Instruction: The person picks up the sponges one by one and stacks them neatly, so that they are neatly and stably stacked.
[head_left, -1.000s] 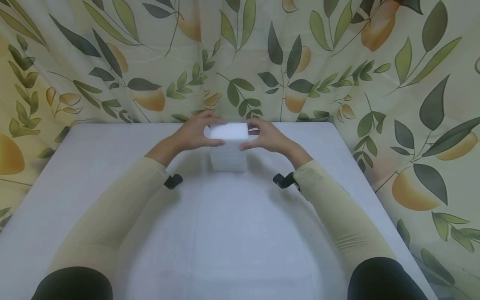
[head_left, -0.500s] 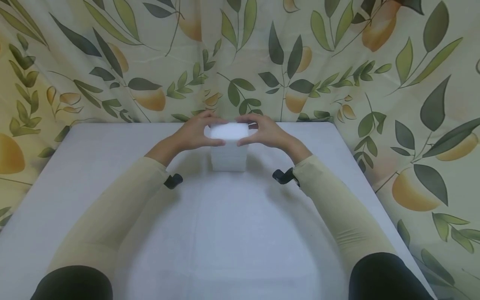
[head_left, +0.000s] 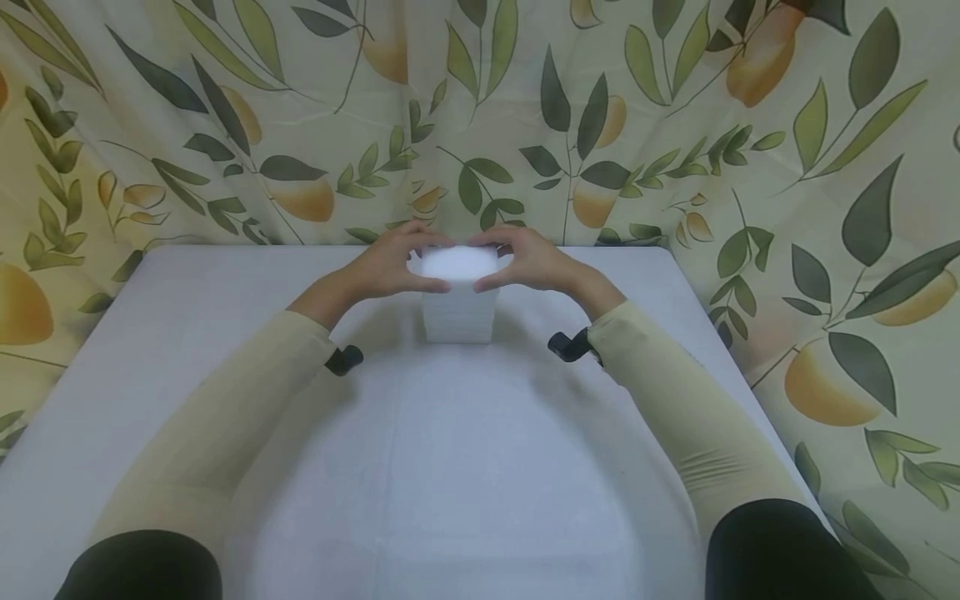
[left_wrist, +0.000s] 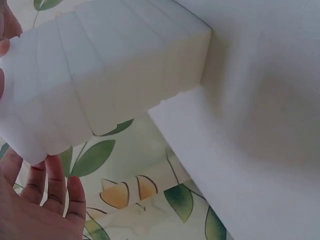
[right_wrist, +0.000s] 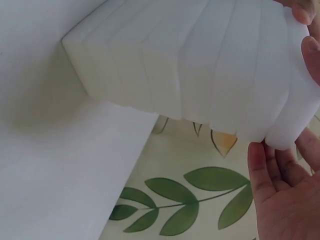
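1. The curtain (head_left: 150, 125), printed with leaves and fruit, hangs just behind the tabltop's far edge and along its sides.
2. The left hand (head_left: 386, 265) curls its fingers (left_wrist: 47, 192) round the top of the stack's left side, thumb on the near face.
3. The foam stack (head_left: 459, 300), white slabs piled upright, stands on the white tabletop (head_left: 450, 467) near its far edge, between both hands.
4. The right hand (head_left: 534, 262) grips the top of the right side, fingers (right_wrist: 272, 170) curled over the far edge.
5. A small black clip (head_left: 568, 345) sits at each wrist.
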